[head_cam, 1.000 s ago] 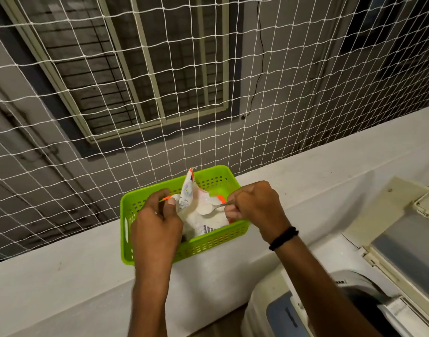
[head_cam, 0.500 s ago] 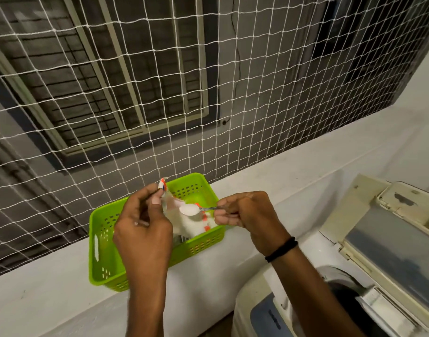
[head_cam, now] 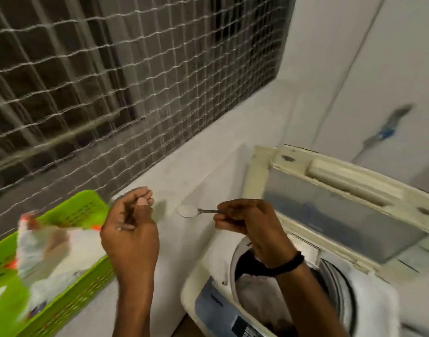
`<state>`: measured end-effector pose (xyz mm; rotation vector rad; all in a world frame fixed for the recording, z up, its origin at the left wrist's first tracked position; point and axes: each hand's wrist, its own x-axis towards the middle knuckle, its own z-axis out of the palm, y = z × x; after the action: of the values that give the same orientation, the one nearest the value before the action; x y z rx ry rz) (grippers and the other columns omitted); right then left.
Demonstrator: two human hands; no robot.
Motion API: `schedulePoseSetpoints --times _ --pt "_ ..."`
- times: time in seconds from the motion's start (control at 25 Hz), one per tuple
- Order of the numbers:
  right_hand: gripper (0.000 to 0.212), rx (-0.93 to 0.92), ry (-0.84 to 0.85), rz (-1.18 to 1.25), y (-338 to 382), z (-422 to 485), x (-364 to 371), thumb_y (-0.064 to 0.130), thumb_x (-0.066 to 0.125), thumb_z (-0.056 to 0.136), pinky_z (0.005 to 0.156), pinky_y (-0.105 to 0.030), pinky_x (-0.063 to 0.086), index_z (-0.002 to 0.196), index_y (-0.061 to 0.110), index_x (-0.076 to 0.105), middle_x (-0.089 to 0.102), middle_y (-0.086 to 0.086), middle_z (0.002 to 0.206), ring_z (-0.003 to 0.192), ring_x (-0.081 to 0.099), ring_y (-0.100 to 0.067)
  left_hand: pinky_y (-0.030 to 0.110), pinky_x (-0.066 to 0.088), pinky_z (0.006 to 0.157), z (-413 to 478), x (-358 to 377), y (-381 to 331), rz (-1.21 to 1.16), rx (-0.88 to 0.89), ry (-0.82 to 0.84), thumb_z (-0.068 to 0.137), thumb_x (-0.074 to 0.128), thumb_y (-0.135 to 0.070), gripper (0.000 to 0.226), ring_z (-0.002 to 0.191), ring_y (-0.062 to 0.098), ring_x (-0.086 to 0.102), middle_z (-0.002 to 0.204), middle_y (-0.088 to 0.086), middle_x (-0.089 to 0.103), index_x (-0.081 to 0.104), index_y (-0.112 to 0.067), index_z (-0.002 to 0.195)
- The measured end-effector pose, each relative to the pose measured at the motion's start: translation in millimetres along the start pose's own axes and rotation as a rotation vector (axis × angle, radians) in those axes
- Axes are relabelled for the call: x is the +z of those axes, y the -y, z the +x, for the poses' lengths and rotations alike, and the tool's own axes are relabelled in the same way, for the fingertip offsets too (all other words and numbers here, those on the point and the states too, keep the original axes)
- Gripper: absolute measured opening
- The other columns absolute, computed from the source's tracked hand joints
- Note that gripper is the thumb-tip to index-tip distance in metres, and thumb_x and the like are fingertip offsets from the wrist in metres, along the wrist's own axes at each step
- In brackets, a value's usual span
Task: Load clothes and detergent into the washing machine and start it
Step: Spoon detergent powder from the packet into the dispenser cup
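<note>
Fingers of the right hand (head_cam: 247, 221) pinched a spoon (head_cam: 196, 211) heaped with white powder, held level beside the open washing machine (head_cam: 235, 295) at the near right. Left hand (head_cam: 130, 229) hovered with fingers loosely curled, holding nothing. At the near left, the detergent packet (head_cam: 50, 249) lay in a green basket (head_cam: 79, 207) on the ledge (head_cam: 184, 166).

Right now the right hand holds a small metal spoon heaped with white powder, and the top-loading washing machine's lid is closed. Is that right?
Not quite. The head view shows the top-loading washing machine's lid raised, with the drum open. The rest holds: the right hand pinches a small metal spoon heaped with white powder.
</note>
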<state>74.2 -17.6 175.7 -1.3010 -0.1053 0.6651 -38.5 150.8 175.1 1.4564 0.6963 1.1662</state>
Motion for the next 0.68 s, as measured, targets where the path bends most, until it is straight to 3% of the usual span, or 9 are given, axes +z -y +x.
schedulePoseSetpoints --times 0.12,0.32,0.44,0.52,0.68 --pt "0.023 0.036 -0.18 0.056 -11.7 -6.6 -57.0 -0.016 0.046 0.089 0.069 -0.03 0.061 0.1 -0.018 0.066 0.069 -0.036 0.089 0.074 0.071 -0.036 0.04 0.057 0.09 -19.1 48.5 19.1 -0.03 -0.101 0.175 0.093 0.06 -0.007 0.026 0.093 0.021 0.072 0.096 -0.004 0.075 0.072 -0.03 0.093" --pt "0.02 0.001 -0.477 0.276 -63.6 -25.3 -146.3 -0.015 0.048 0.09 0.074 -0.033 0.062 0.097 -0.015 0.068 0.071 -0.032 0.091 0.084 0.071 -0.038 0.046 0.057 0.09 -61.4 124.1 71.0 0.033 -0.307 0.514 0.088 0.068 -0.015 0.014 0.095 0.022 0.072 0.098 0.0 0.076 0.074 -0.026 0.095" --pt "0.021 0.026 -0.701 0.337 -97.3 -26.9 -192.4 -0.014 0.048 0.091 0.071 -0.032 0.062 0.095 -0.011 0.068 0.072 -0.028 0.089 0.082 0.072 -0.034 0.042 0.059 0.087 -93.9 172.3 112.2 0.012 -0.63 0.622 0.085 0.071 -0.009 0.014 0.091 0.029 0.073 0.093 0.01 0.076 0.075 -0.017 0.095" --pt "0.023 0.04 -0.793 0.389 -119.2 -21.0 -219.5 -0.013 0.049 0.091 0.08 -0.034 0.061 0.096 -0.004 0.07 0.074 -0.022 0.093 0.087 0.072 -0.031 0.037 0.058 0.087 -115.9 198.8 137.1 0.025 -0.894 0.66 0.087 0.069 -0.006 0.021 0.093 0.029 0.073 0.098 0.015 0.075 0.072 -0.005 0.107" --pt "0.027 0.11 -0.895 0.358 -156.9 1.6 -259.3 -0.01 0.049 0.092 0.092 -0.041 0.052 0.109 -0.003 0.069 0.077 -0.01 0.088 0.088 0.069 -0.029 0.039 0.049 0.102 -151.9 228.7 185.0 0.026 -1.316 0.722 0.1 0.053 -0.011 0.027 0.111 0.032 0.062 0.107 0.017 0.066 0.057 -0.001 0.125"
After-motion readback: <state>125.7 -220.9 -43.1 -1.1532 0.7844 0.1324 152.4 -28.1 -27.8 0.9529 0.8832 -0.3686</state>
